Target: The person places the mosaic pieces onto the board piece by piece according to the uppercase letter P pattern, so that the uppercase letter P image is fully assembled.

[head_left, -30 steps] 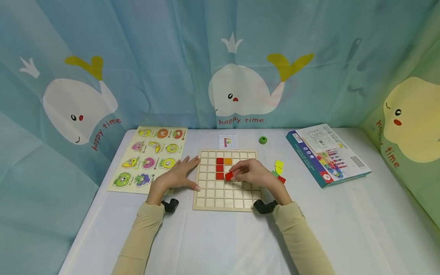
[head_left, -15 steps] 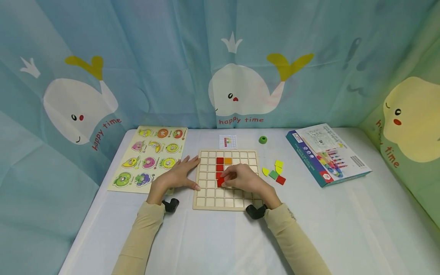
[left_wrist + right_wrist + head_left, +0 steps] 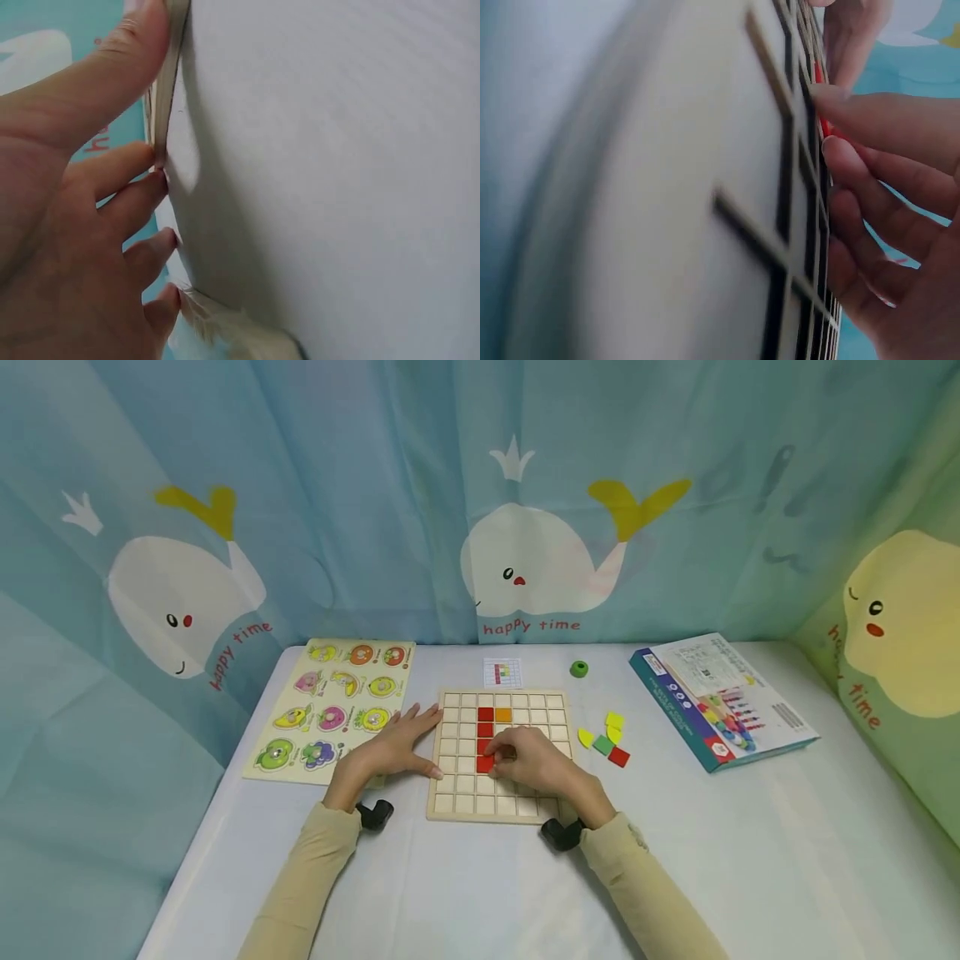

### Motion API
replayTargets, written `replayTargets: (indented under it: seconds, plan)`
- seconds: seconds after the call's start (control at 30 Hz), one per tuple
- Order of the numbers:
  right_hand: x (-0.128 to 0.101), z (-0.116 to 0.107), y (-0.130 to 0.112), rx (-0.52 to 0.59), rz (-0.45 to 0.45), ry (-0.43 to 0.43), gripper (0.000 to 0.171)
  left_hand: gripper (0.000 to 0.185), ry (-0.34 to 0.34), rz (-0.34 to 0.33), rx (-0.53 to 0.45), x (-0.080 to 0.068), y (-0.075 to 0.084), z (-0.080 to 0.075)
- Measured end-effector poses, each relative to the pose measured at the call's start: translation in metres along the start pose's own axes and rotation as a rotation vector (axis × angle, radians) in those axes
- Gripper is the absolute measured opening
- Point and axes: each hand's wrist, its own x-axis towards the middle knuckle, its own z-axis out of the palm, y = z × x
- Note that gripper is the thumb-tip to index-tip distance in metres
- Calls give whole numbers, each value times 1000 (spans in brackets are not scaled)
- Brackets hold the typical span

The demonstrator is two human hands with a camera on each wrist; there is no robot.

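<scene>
The left hand (image 3: 390,750) lies flat with fingers spread, pressing against the left edge of the wooden grid board (image 3: 457,797) on the worktop (image 3: 750,843). The right hand (image 3: 536,764) pinches a red tile (image 3: 485,764) into a board square under three red ones.

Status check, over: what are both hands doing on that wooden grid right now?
Left hand flat, steadying the grid board at its left edge. Right hand pinching a red tile into the red column. Nothing in the way.
</scene>
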Motion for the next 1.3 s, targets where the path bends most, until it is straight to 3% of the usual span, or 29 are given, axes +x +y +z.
replayTargets:
  seconds: [0.23,0.4,0.83,1.13,1.3]
  plan:
    - [-19,-8,6,0,-65,32,22,107,4,1,-8,0,2,2]
    - [-38,-21,13,-15,-57,88,20,107,8,17,-5,0,3,1]
    - [-79,-61,54,-85,61,226,14,107,17,-5,-6,-4,4,0]
    - [-98,-83,74,-143,154,252,19,108,13,4,-14,-3,4,0]
    - [-105,-93,81,-165,225,219,24,109,10,-9,-12,-2,4,0]
